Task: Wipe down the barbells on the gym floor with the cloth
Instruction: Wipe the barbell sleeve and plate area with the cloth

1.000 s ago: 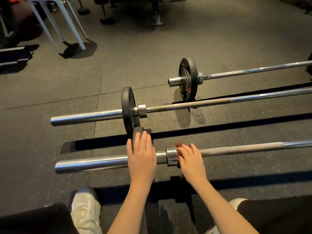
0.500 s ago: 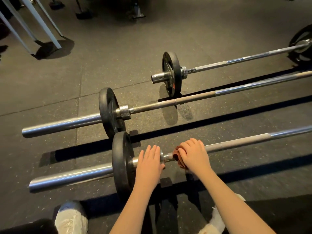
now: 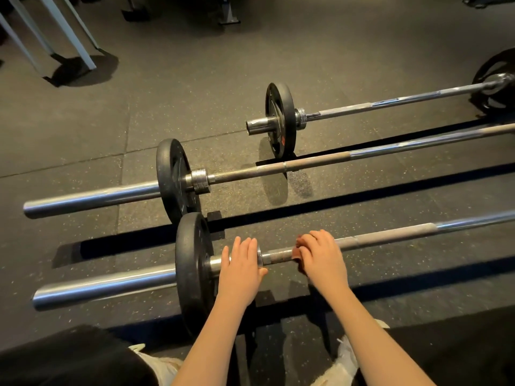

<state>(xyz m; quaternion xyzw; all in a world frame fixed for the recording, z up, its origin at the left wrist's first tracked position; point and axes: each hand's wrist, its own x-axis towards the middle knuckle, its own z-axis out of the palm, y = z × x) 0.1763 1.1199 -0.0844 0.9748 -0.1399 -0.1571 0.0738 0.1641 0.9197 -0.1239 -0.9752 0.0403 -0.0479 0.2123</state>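
Observation:
Three barbells lie side by side on the dark rubber floor. The nearest barbell [image 3: 390, 234] carries a black plate [image 3: 192, 271] at its left end. My left hand [image 3: 241, 270] rests on its sleeve collar just right of that plate, fingers straight. My right hand [image 3: 323, 257] grips the shaft with a reddish-brown cloth [image 3: 297, 253] wrapped under the fingers; most of the cloth is hidden. The middle barbell [image 3: 306, 162] and the far barbell [image 3: 390, 103] lie behind, each with a black plate.
White metal frame legs [image 3: 69, 37] stand at the top left. A large black plate [image 3: 496, 82] sits at the far barbell's right end. Dark equipment bases [image 3: 228, 15] line the back. My shoes [image 3: 345, 360] and dark trousers fill the bottom edge.
My right hand with the cloth has slid a little to the right along the nearest shaft, baring more rusty bar beside the collar. My left hand stays at the collar. The view shifted right.

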